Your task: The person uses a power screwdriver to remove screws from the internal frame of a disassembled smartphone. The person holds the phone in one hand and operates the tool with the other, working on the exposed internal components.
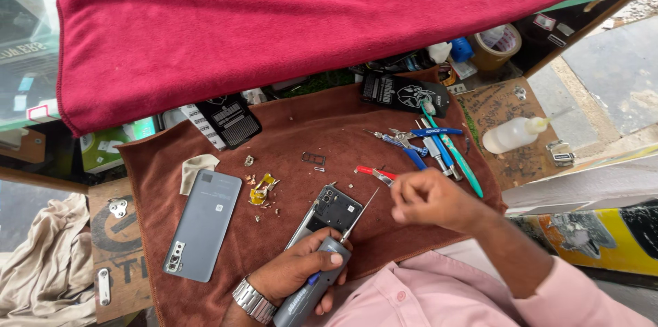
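Two hands over the opened phone [327, 212]: left [296, 271] gripping a grey electric screwdriver [310, 290], right [426, 197] loosely curled, fingertips pinched together.

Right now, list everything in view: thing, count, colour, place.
opened phone: 1, black inside, mat, near edge
back cover: 1, grey, mat, left
mat: 1, brown, worktop
towel: 1, red, over glass counter
hand tools: several, blue, teal, red-handled, mat, right
squeeze bottle: 1, clear, right
tape roll: 1, brown, upper right
electric screwdriver: 1, grey, in left hand
left hand: 1, wristwatch, grips screwdriver
right hand: 1, closed, above mat
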